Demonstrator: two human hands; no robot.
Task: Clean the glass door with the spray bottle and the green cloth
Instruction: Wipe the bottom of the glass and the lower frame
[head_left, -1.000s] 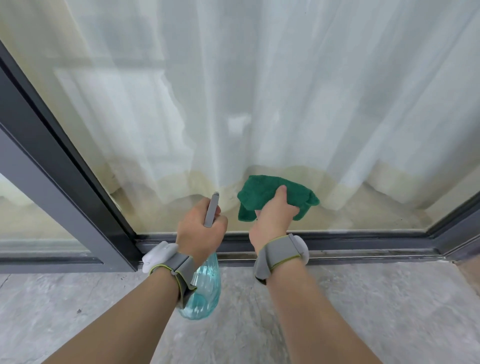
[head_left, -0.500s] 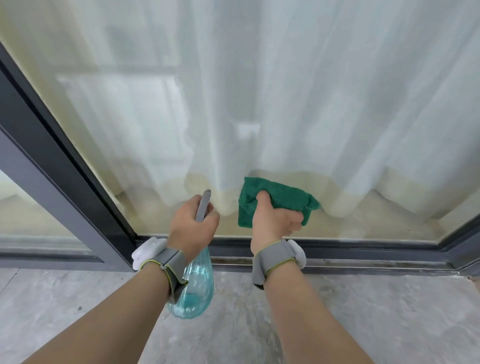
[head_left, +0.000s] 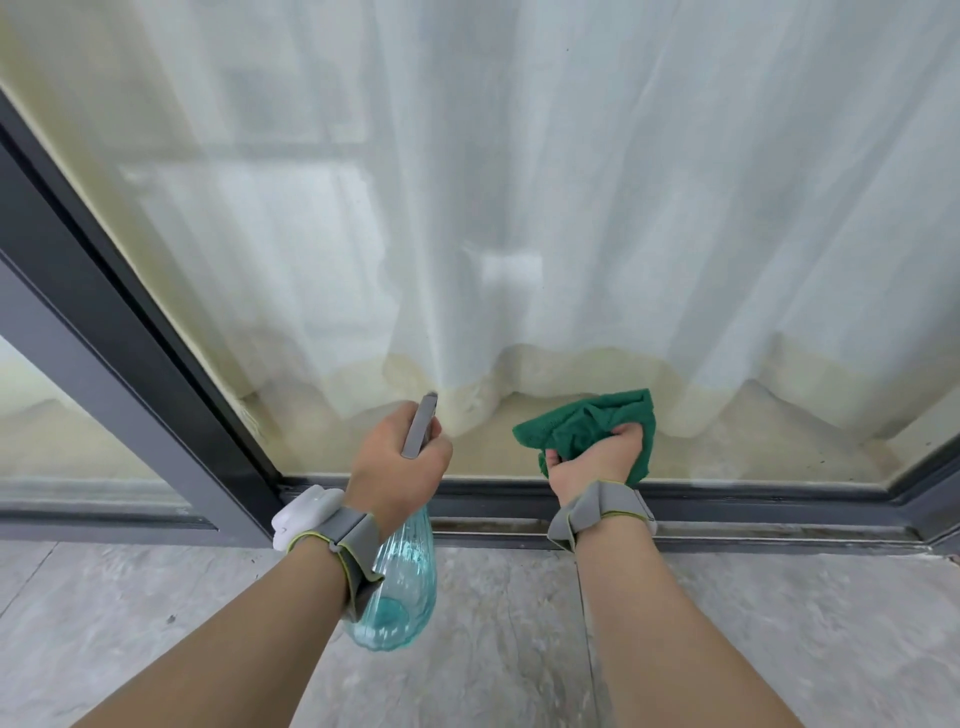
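Note:
The glass door (head_left: 519, 208) fills the upper view, with a white curtain behind it. My right hand (head_left: 592, 460) grips the crumpled green cloth (head_left: 587, 423) and holds it against the glass near the door's bottom rail. My left hand (head_left: 400, 462) grips the neck of a clear teal spray bottle (head_left: 402, 587). The bottle's grey nozzle points up toward the glass, and its ribbed body hangs below my wrist over the floor. Both wrists wear grey straps.
A dark grey door frame (head_left: 130, 332) runs diagonally at the left, and a bottom rail and track (head_left: 753, 506) cross the view. Grey marbled floor tiles (head_left: 779, 623) lie below. A second glass pane (head_left: 62, 431) sits at far left.
My right hand has slid the green cloth to the right along the bottom of the glass and turned it lower. The left hand with the bottle has stayed nearly in place.

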